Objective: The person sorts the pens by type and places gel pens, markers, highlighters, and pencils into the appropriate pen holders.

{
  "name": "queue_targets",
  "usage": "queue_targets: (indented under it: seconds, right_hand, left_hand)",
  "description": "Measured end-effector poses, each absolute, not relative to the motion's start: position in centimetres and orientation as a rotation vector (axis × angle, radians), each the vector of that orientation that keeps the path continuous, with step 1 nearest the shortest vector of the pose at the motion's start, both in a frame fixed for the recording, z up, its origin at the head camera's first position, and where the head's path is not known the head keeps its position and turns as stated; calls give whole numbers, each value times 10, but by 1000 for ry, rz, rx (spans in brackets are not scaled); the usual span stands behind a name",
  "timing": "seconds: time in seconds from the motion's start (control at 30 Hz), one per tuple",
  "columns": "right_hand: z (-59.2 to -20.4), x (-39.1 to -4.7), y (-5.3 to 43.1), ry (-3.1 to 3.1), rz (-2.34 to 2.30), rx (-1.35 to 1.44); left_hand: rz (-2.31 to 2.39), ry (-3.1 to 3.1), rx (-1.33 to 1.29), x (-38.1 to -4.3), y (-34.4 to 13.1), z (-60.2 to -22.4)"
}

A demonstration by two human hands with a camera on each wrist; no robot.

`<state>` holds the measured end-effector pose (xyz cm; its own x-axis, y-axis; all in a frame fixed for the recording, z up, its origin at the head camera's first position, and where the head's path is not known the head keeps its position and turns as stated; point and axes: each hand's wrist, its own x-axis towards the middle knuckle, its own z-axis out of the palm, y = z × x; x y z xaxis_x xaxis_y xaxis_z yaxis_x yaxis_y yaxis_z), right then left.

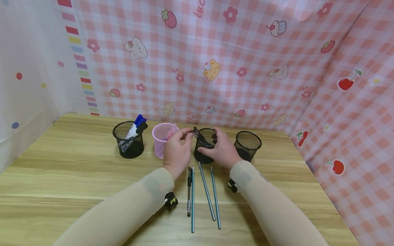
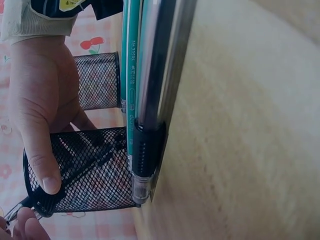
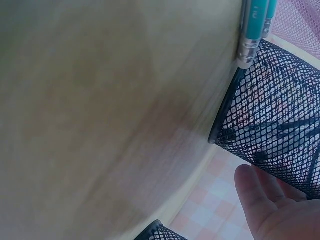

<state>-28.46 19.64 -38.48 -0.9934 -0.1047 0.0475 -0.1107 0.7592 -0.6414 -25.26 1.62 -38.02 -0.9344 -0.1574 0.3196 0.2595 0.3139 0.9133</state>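
Observation:
My right hand [image 1: 224, 148] grips a black mesh pen cup [image 1: 201, 158] by its sides near the rim, the thumb in front. In the left wrist view that thumb lies across the mesh of the cup [image 2: 95, 175]. Several black pens [image 1: 201, 138] lean inside, their ends over the rim. The fingertips of my left hand [image 1: 178, 150] pinch the pen ends at the rim's left side. In the right wrist view, the right hand's fingers [image 3: 255, 187] lie along the outside of the mesh.
Left of the hands stand a pink mesh cup [image 1: 158, 148] and a black cup [image 1: 130, 148] with markers [image 1: 138, 124]. Another black mesh cup [image 1: 247, 145] stands at the right. On the table before the hands lie a black gel pen [image 1: 189, 191] and several green pencils [image 1: 207, 191].

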Motion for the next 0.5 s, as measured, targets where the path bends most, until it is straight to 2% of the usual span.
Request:
queue_targets:
  seconds: [0.5]
  right_hand:
    - [-385, -284, 196, -2940, 1071, 180]
  left_hand:
    - [-1590, -2411, -119, -251, 13, -380]
